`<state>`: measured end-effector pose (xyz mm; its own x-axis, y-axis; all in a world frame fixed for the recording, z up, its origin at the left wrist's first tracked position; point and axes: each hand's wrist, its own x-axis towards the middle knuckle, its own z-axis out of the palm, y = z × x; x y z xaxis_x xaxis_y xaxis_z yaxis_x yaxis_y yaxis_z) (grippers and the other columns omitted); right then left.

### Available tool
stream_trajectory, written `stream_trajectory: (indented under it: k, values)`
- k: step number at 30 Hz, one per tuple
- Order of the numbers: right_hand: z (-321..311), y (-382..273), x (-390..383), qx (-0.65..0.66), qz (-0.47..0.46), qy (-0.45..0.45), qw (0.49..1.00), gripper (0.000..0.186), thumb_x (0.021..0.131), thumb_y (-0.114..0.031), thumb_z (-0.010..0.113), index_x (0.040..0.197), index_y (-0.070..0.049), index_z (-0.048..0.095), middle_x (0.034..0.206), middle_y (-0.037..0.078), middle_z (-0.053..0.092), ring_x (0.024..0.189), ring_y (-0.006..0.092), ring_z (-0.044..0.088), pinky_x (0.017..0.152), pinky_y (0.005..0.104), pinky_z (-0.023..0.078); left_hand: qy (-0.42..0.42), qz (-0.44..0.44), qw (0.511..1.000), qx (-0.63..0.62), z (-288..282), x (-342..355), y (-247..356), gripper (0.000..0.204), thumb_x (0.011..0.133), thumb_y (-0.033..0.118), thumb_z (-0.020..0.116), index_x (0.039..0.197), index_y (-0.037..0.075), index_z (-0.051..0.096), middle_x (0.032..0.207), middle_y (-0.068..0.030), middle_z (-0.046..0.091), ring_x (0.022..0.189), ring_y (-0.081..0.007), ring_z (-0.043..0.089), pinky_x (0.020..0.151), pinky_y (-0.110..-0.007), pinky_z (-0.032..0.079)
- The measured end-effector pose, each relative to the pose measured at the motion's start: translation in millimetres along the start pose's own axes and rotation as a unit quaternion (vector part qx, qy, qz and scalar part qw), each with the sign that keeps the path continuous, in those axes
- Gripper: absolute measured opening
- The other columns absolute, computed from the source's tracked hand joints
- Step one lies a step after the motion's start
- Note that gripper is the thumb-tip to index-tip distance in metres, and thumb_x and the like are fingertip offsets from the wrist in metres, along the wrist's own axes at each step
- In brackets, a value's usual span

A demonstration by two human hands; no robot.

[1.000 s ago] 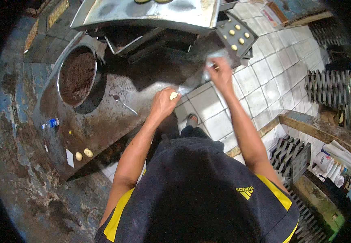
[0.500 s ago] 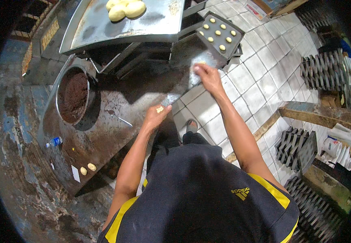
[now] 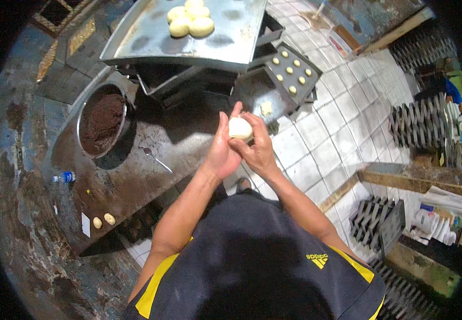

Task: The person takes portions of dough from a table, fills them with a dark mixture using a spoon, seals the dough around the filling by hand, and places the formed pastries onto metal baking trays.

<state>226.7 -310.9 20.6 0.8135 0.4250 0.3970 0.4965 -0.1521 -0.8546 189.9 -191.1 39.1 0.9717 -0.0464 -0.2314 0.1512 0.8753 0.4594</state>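
In front of my body, both hands meet around a pale, smooth dough ball (image 3: pixel 240 129). My left hand (image 3: pixel 222 152) supports it from the left, with its palm turned inward and fingertips pointing away from me. Curled over the right side of the ball are the fingers of my right hand (image 3: pixel 259 149), the thumb pressing its near side. Just beyond my hands, a small lump of dough (image 3: pixel 266 109) lies on a dark work surface. Further away, a dark baking tray (image 3: pixel 284 66) carries several small dough balls in rows.
A large metal tray (image 3: pixel 135 37) with several bigger dough balls stands far left. On the stained table (image 3: pixel 129 186) are a metal bowl (image 3: pixel 125 114) of dark brown crumbly filling, a spoon (image 3: pixel 159 160), a plastic bottle (image 3: pixel 64 177) and two dough pieces (image 3: pixel 103 221). Stacked metal racks (image 3: pixel 417 124) stand at right.
My hands were apart, the left with a yellowish dough bit on it and the right over the work surface. Now they are together around the dough ball. The view has shifted slightly.
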Motion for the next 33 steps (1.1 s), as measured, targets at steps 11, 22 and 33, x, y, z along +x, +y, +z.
stream_trajectory:
  k: [11,22,33]
  values:
    - [-23.7,-1.9,68.9,0.117,0.021,0.141,0.983,0.073,0.102,-0.013,0.053,0.159,-0.004,0.009,0.142,0.015,0.056,0.129,0.0266,0.055,0.105,0.0404,0.045,0.078,0.16,0.981,0.074,3.4,-18.8,83.6,0.047,0.104,0.04,0.054,0.123,-0.002,0.062,0.133,-0.0168,0.063,0.121,-0.0274,0.062,0.101,-0.041,0.052]
    - [-28.7,85.6,21.1,-0.352,0.092,-0.081,0.928,0.042,0.091,-0.011,0.065,0.133,-0.006,0.058,0.113,0.012,0.07,0.114,0.0302,0.061,0.107,0.045,0.043,0.124,0.025,0.992,-0.019,-55.5,-25.7,47.6,0.047,0.109,0.037,0.04,0.137,0.001,0.053,0.144,-0.0157,0.055,0.133,-0.029,0.052,0.11,-0.043,0.045]
    - [5.2,-57.6,22.2,0.298,0.24,0.005,0.924,0.042,0.102,-0.039,0.062,0.124,-0.004,0.057,0.11,0.005,0.065,0.098,0.014,0.061,0.087,0.0303,0.049,0.045,0.238,0.858,0.454,37.6,-21.2,28.0,0.056,0.109,0.044,0.039,0.147,0.004,0.05,0.162,-0.0132,0.034,0.147,-0.0292,0.036,0.119,-0.038,0.027]
